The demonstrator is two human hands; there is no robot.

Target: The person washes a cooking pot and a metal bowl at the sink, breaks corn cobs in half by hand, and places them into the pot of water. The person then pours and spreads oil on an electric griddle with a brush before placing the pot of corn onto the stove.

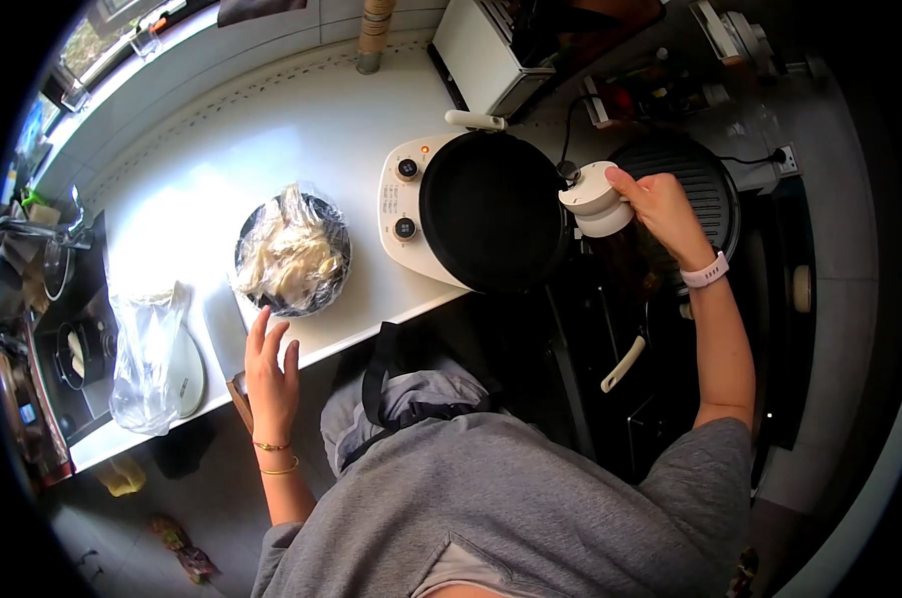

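Observation:
My right hand (665, 211) grips an oil bottle (600, 201) with a cream-coloured top, held at the right rim of a round black electric pan (491, 214). Its lower body looks dark and is hard to make out. The pan's cream base (403, 204) carries two black knobs, and a small orange light glows beside them. My left hand (271, 364) hovers at the counter's front edge with fingers apart, holding nothing. Just beyond its fingertips sits a dark bowl (289, 249) of pale, strip-like pieces under clear plastic wrap.
A ridged black griddle pan (695, 194) lies at the right, near a cream handle (623, 365). A white appliance (486, 60) stands at the back. Left on the white counter (371, 90) are a clear plastic bag (150, 364), a white scale (189, 374) and the sink (90, 389).

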